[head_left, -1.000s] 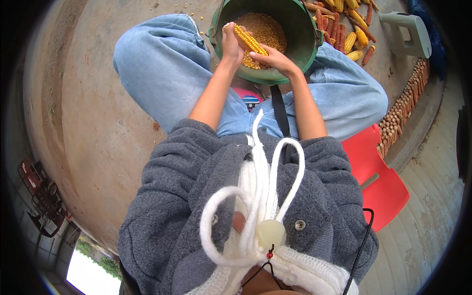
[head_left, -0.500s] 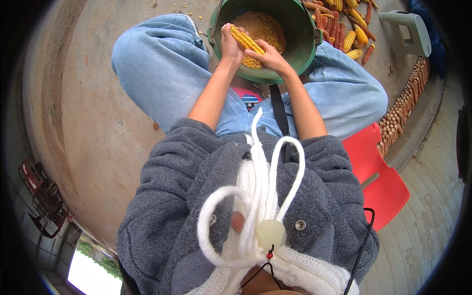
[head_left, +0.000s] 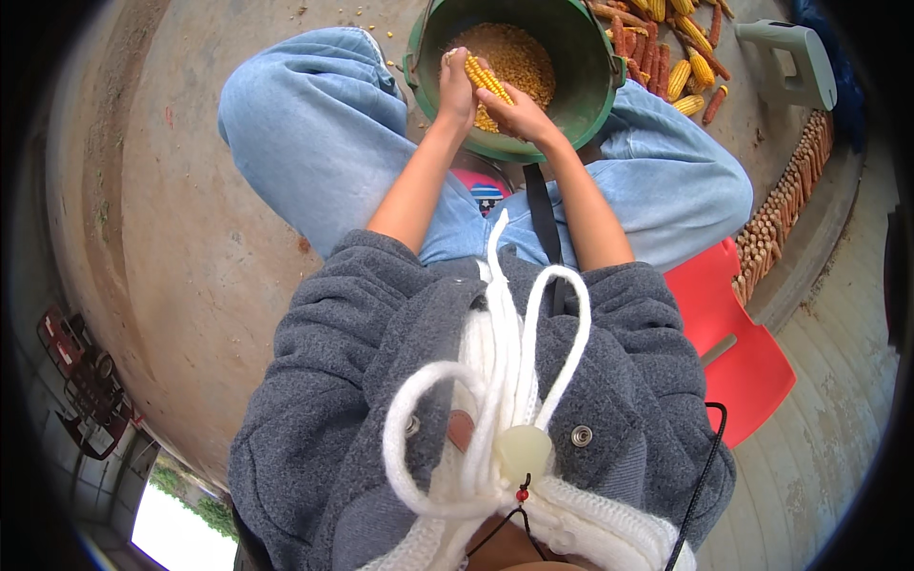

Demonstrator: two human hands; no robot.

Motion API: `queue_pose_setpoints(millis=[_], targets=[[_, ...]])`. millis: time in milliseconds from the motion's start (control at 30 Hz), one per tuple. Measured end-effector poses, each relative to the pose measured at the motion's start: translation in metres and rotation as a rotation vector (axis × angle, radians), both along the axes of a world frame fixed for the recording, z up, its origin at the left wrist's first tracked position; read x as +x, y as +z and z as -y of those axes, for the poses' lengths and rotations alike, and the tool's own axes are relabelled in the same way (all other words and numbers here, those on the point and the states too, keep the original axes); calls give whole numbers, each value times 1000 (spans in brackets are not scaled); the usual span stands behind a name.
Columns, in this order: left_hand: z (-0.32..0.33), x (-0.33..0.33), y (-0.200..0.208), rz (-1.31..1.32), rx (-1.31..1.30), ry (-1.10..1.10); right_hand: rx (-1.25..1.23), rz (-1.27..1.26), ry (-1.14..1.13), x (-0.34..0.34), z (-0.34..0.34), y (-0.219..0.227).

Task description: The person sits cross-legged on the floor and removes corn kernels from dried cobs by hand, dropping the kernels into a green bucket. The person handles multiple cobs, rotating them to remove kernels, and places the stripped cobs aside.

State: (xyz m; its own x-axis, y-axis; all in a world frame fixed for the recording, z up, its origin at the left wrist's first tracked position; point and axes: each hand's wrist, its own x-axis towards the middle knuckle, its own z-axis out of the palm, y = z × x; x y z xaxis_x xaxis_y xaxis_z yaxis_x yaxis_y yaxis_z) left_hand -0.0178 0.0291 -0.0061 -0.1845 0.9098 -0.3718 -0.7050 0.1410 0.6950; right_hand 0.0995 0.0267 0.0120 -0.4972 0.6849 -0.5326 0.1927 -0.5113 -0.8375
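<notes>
A yellow corn cob [head_left: 486, 81] is held tilted above a green bucket [head_left: 600, 119] that stands between my legs. My left hand [head_left: 457, 93] wraps round the cob's far left end. My right hand [head_left: 520, 114] grips its nearer right end, fingers partly hidden behind it. Rows of kernels show on the stretch between the two hands. Loose corn kernels [head_left: 519, 62] cover the bottom of the bucket beneath.
At the far right lie yellow cobs [head_left: 703, 68] and stripped reddish cobs [head_left: 650, 59]. Beside them is a grey plastic stool [head_left: 809, 67]. Stacked cobs [head_left: 785, 200] line the right side, near a red chair [head_left: 738, 343]. Several kernels dot the concrete floor [head_left: 190, 171].
My left hand has slid a little to the right along the cob, closer to my right hand, covering more of it. The right hand has barely moved.
</notes>
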Motion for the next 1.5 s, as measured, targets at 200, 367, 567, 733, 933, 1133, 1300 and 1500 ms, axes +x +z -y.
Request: queue_pose_setpoints(millis=[200,367,567,733,933,1133,1300,1500], targets=[[-1,5,7,-200,16,-74,182,124,27,-2,6,-6],[0,-8,-2,-2,-33,-88,-87,13,77,3,-4,-6],[7,2,-1,-85,-82,-203,-36,-6,-26,1,0,-3],[6,4,2,-80,-18,-257,-34,74,19,3,-1,5],[6,4,6,-129,-38,-338,6,90,15,1,1,7],[5,1,1,-53,1,-512,-108,-97,-194,0,-1,-1],[4,1,7,3,52,-532,-14,14,-124,4,-2,4],[4,-1,1,-76,140,-542,82,46,-119,2,-2,8]])
